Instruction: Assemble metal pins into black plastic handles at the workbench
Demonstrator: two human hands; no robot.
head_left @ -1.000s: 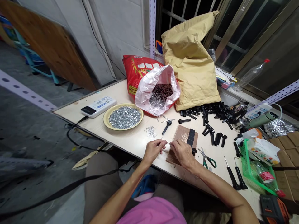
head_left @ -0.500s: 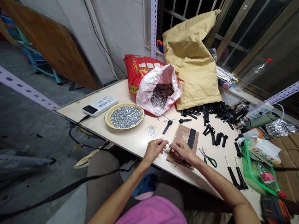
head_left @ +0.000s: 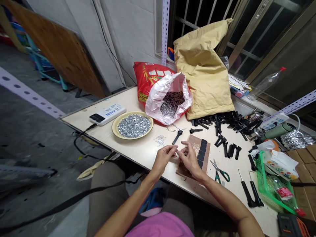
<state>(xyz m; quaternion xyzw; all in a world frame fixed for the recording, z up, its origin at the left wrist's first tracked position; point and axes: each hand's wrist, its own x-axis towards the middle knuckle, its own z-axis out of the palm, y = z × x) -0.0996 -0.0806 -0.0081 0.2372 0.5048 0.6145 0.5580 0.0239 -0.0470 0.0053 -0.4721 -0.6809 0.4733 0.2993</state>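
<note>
— Left hand [head_left: 163, 160] pinched tight, contents too small to tell! The right hand [head_left: 190, 160]?
— Fingers parted, thumb beside the left's fingertips! Beneath it, the flat brown board [head_left: 196, 145] lies on the pale wooden worktop [head_left: 138, 151]!

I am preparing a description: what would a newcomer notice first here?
Probably the big tan sack at the back of the table, with the open red bag left of it. Then the yellow dish of silvery pieces, left of the bag. Left hand and right hand are close together in front.
</note>
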